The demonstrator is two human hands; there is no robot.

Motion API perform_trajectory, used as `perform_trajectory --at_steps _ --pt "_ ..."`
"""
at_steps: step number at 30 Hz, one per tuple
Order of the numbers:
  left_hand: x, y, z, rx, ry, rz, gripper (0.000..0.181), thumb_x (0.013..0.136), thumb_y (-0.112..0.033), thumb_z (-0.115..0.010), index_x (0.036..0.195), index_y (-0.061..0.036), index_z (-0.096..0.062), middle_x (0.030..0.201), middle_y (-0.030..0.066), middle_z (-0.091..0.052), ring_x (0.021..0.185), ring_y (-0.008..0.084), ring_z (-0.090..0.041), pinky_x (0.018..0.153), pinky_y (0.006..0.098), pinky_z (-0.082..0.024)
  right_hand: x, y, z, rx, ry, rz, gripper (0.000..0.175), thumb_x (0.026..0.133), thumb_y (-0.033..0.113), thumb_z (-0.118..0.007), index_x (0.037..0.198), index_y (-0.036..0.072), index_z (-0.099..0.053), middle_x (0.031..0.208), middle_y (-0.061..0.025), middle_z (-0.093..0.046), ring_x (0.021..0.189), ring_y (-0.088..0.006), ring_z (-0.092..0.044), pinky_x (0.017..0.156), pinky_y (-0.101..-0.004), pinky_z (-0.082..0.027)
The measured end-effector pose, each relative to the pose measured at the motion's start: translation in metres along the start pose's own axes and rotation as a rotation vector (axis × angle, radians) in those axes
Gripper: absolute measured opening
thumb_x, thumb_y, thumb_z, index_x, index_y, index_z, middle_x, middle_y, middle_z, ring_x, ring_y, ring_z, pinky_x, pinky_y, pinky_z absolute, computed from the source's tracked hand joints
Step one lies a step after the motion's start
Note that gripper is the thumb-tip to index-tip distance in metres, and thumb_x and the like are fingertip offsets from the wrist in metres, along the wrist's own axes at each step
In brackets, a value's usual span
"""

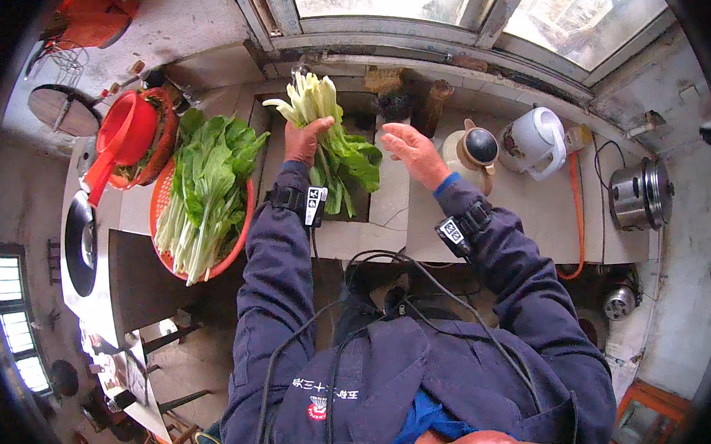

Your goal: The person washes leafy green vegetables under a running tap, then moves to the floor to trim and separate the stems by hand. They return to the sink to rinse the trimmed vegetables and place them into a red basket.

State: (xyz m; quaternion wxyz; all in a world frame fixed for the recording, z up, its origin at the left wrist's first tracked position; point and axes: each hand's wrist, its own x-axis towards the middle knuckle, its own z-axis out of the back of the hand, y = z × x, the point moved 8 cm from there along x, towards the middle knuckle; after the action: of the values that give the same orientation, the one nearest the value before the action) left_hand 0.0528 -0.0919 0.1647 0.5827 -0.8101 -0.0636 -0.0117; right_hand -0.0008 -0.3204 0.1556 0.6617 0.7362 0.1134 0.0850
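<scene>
My left hand [306,141] grips a bunch of leafy greens [351,155] above the sink [364,212], with the pale stems pointing up towards the window and the leaves hanging below the hand. To the right of the bunch, my right hand [413,152] is raised with nothing in it, its fingers slightly bent and apart from the greens. On the left, a red plastic colander [246,228] holds a large pile of the same kind of greens [206,176].
Left of the pile, a red plastic dipper [127,127] rests on another red basket [169,126]. A thermos flask [458,151], a white plastic jug [530,141], an orange hose [577,214] and a steel pot [632,196] are at right. Cables [388,253] loop before my body.
</scene>
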Motion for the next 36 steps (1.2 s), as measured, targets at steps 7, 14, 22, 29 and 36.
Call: perform_trajectory --at_steps 7,14,22,29,36 --pt "0.019 0.083 0.052 -0.182 -0.164 0.166 0.045 0.073 -0.007 -0.074 0.116 -0.0029 -0.063 0.105 0.0044 -0.067 0.092 0.0189 -0.065 0.085 0.0343 -0.051 0.082 -0.036 -0.037 -0.116 -0.047 -0.147 0.043 0.095 0.026 -0.065 0.124 -0.004 -0.055 0.111 -0.008 -0.063 0.099 -0.0131 -0.059 0.084 -0.0261 -0.048" --pt "0.001 0.156 0.098 -0.391 -0.3 0.406 0.042 0.073 -0.011 -0.073 0.114 -0.0045 -0.064 0.104 0.0046 -0.066 0.097 0.0201 -0.062 0.088 0.0357 -0.051 0.161 -0.041 -0.07 -0.268 -0.053 0.0 0.047 0.089 0.032 -0.07 0.118 -0.003 -0.059 0.1 -0.0093 -0.066 0.092 -0.0139 -0.061 0.081 -0.0291 -0.049" --pt "-0.003 0.184 0.12 -0.562 -0.27 0.55 0.03 0.08 -0.019 -0.068 0.106 -0.0062 -0.067 0.101 0.0046 -0.066 0.095 0.0223 -0.062 0.088 0.0382 -0.05 0.23 0.013 -0.133 -0.958 0.041 0.197 0.072 0.078 0.049 -0.071 0.127 -0.001 -0.053 0.106 -0.0185 -0.066 0.096 -0.0335 -0.063 0.086 -0.04 -0.05" --pt "0.002 0.208 0.129 -0.756 -0.363 0.568 0.031 0.08 -0.016 -0.066 0.11 -0.0074 -0.063 0.105 0.0063 -0.065 0.098 0.0267 -0.062 0.09 0.0437 -0.05 0.25 0.015 -0.14 -1.096 0.163 0.314 0.053 0.076 0.026 -0.066 0.123 0.003 -0.057 0.098 -0.0193 -0.066 0.094 -0.0356 -0.063 0.085 -0.0409 -0.049" --pt "0.005 0.219 0.129 -0.801 -0.362 0.613 0.032 0.081 -0.018 -0.067 0.11 -0.0071 -0.064 0.108 0.0083 -0.066 0.098 0.0277 -0.063 0.092 0.044 -0.05 0.251 -0.001 -0.123 -0.774 0.243 0.253 0.048 0.086 0.023 -0.063 0.129 0.004 -0.054 0.095 -0.0126 -0.063 0.085 -0.0256 -0.061 0.079 -0.0362 -0.05"
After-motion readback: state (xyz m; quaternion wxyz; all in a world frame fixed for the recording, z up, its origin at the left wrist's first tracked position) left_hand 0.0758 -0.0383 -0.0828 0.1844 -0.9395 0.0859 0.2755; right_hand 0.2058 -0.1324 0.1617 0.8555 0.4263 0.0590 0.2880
